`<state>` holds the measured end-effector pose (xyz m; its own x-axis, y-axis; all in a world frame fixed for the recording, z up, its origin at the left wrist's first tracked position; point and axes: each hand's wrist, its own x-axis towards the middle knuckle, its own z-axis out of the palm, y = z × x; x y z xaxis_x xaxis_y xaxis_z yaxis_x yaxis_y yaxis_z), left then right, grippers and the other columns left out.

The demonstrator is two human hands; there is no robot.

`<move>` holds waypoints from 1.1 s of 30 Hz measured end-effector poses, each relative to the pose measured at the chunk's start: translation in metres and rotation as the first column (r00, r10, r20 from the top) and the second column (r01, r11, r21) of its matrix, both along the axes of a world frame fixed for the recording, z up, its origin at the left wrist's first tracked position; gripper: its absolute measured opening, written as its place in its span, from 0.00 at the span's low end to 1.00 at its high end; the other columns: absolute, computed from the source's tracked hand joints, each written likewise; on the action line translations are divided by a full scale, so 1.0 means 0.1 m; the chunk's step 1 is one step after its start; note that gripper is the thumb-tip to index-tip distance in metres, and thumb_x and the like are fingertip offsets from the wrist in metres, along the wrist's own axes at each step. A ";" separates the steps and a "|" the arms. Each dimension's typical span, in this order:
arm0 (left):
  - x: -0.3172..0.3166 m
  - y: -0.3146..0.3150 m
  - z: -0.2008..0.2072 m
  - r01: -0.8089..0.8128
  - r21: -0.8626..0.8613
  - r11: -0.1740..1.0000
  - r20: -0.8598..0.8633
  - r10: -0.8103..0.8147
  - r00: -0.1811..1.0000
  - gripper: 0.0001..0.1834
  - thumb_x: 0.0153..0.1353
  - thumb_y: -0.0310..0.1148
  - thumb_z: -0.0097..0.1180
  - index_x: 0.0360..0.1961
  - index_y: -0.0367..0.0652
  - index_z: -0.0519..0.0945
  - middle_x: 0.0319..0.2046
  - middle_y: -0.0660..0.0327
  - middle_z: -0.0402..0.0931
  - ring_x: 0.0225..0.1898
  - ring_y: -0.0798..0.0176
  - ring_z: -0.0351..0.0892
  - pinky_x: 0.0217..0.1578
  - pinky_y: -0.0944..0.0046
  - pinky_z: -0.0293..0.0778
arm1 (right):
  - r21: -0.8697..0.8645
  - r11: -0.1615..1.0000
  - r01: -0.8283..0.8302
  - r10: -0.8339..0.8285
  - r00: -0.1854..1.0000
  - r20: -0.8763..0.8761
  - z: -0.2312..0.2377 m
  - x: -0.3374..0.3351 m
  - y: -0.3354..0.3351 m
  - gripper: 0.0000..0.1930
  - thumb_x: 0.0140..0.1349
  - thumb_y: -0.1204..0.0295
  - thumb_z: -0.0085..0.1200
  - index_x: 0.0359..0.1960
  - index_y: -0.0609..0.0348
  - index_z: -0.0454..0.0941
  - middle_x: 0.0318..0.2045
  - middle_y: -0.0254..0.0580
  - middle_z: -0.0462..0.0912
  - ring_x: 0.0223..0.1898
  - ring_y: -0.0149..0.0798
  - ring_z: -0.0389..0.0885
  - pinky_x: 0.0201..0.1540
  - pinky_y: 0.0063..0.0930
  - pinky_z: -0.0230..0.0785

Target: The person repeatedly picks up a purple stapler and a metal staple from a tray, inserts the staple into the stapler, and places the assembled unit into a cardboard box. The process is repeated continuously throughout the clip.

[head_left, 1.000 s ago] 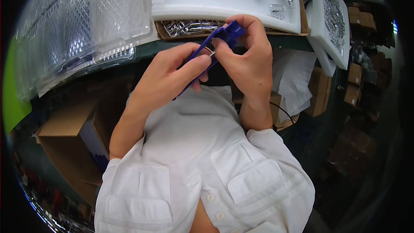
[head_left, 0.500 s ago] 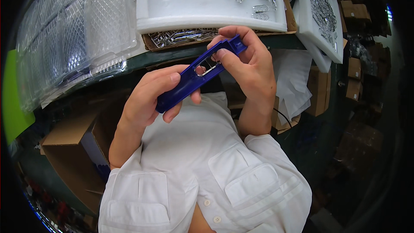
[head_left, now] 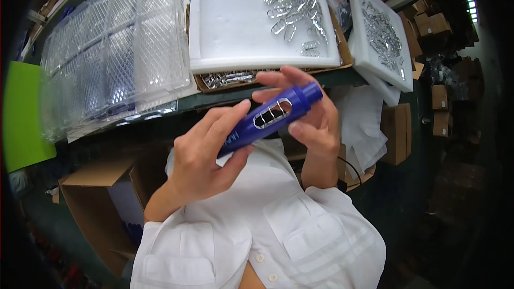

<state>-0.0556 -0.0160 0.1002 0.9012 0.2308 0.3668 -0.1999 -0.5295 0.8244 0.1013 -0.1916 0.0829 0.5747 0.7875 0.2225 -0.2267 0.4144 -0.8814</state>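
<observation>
A blue cylindrical tube (head_left: 267, 119) with an oval window in its side lies tilted between both hands, in front of my white shirt. Shiny metal parts show through the window. My left hand (head_left: 206, 155) grips the tube's lower end. My right hand (head_left: 310, 115) cups the upper end from behind, thumb against its side, fingers spread. Above the hands, a white foam tray (head_left: 230, 27) on the green table holds a heap of small metal clips (head_left: 292, 5) in its far right corner.
Clear plastic blister trays (head_left: 112, 53) are stacked at the left. A second white tray with metal clips (head_left: 377, 35) sits at the right. A cardboard tray with more clips (head_left: 225, 79) lies under the foam tray. Open cardboard boxes (head_left: 101, 203) stand below the table edge.
The hands and tube have come down away from the table. The tube now shows at full length with its window toward me, and my right fingers have spread apart.
</observation>
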 end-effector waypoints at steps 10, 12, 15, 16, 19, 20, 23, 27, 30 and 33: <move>-0.02 -0.06 0.02 -0.001 0.120 0.993 0.123 -0.014 0.992 0.33 0.50 0.21 0.75 0.60 0.37 0.79 0.47 0.49 0.84 0.40 0.51 0.90 0.35 0.61 0.87 | -0.003 0.995 0.096 -0.096 0.993 -0.071 0.00 -0.18 -0.10 0.40 0.64 0.73 0.64 0.75 0.72 0.59 0.60 0.73 0.79 0.60 0.58 0.83 0.66 0.50 0.75; 0.00 -0.07 0.03 0.009 0.117 0.993 0.109 -0.022 0.994 0.32 0.51 0.21 0.76 0.59 0.37 0.79 0.47 0.48 0.84 0.40 0.51 0.90 0.35 0.61 0.87 | 0.056 0.996 0.066 -0.059 0.991 -0.118 -0.04 -0.16 -0.14 0.37 0.66 0.78 0.63 0.74 0.71 0.60 0.61 0.71 0.78 0.63 0.54 0.82 0.67 0.49 0.74; 0.04 -0.08 0.00 0.010 0.112 0.994 0.075 -0.019 0.997 0.32 0.51 0.22 0.76 0.59 0.37 0.79 0.47 0.48 0.85 0.39 0.51 0.90 0.35 0.61 0.87 | 0.058 0.995 0.079 -0.069 0.985 -0.160 -0.14 -0.14 -0.17 0.36 0.66 0.78 0.63 0.74 0.70 0.60 0.61 0.71 0.78 0.62 0.54 0.82 0.67 0.50 0.74; 0.04 -0.10 -0.01 0.007 0.107 0.994 0.064 -0.014 0.998 0.32 0.51 0.22 0.76 0.59 0.37 0.80 0.47 0.48 0.85 0.39 0.52 0.90 0.35 0.61 0.87 | 0.056 0.996 0.074 -0.063 0.981 -0.183 -0.18 -0.13 -0.17 0.36 0.66 0.78 0.63 0.74 0.70 0.61 0.61 0.71 0.78 0.62 0.54 0.82 0.67 0.49 0.74; 0.06 -0.13 -0.05 0.002 0.098 0.995 0.024 -0.005 1.000 0.32 0.51 0.23 0.76 0.59 0.37 0.80 0.47 0.48 0.85 0.38 0.52 0.90 0.34 0.62 0.87 | 0.056 0.997 0.050 -0.036 0.975 -0.220 -0.29 -0.06 -0.19 0.36 0.66 0.79 0.64 0.74 0.70 0.61 0.61 0.70 0.79 0.63 0.54 0.82 0.67 0.47 0.75; 0.08 -0.14 -0.06 0.002 0.094 0.996 0.020 -0.004 1.000 0.32 0.51 0.23 0.77 0.59 0.37 0.80 0.47 0.48 0.85 0.38 0.52 0.90 0.33 0.62 0.87 | 0.060 0.997 0.038 -0.025 0.977 -0.213 -0.34 -0.02 -0.20 0.36 0.66 0.79 0.63 0.74 0.70 0.61 0.61 0.70 0.79 0.63 0.54 0.82 0.67 0.46 0.75; 0.15 -0.18 -0.11 -0.003 0.104 0.995 0.011 0.001 1.000 0.31 0.50 0.23 0.77 0.58 0.38 0.81 0.47 0.49 0.85 0.36 0.54 0.89 0.31 0.63 0.86 | 0.074 0.997 0.013 0.006 0.967 -0.254 -0.41 0.07 -0.20 0.35 0.67 0.79 0.63 0.73 0.71 0.61 0.60 0.69 0.80 0.62 0.53 0.82 0.67 0.45 0.75; 0.25 -0.23 -0.10 0.004 0.234 0.972 -0.035 0.004 0.999 0.30 0.51 0.24 0.76 0.58 0.41 0.84 0.47 0.52 0.84 0.33 0.58 0.88 0.28 0.64 0.83 | 0.052 0.999 -0.015 0.028 0.962 -0.272 -0.52 0.23 -0.21 0.35 0.67 0.79 0.64 0.73 0.71 0.61 0.60 0.67 0.80 0.62 0.49 0.82 0.67 0.44 0.75; 0.35 -0.23 -0.02 0.019 0.339 0.941 -0.066 0.003 0.998 0.29 0.52 0.24 0.75 0.58 0.44 0.85 0.47 0.53 0.83 0.32 0.59 0.87 0.26 0.64 0.81 | 0.071 0.997 -0.034 0.056 0.943 -0.328 -0.49 0.31 -0.20 0.34 0.68 0.80 0.63 0.73 0.69 0.61 0.62 0.66 0.79 0.63 0.48 0.82 0.68 0.43 0.74; 0.44 -0.18 0.11 0.031 0.406 0.913 -0.079 0.002 0.997 0.28 0.52 0.24 0.74 0.58 0.44 0.86 0.48 0.52 0.83 0.33 0.59 0.88 0.28 0.64 0.82 | 0.058 0.996 -0.064 0.080 0.941 -0.330 -0.46 0.41 -0.19 0.35 0.68 0.81 0.62 0.74 0.70 0.60 0.64 0.65 0.77 0.64 0.49 0.81 0.68 0.42 0.74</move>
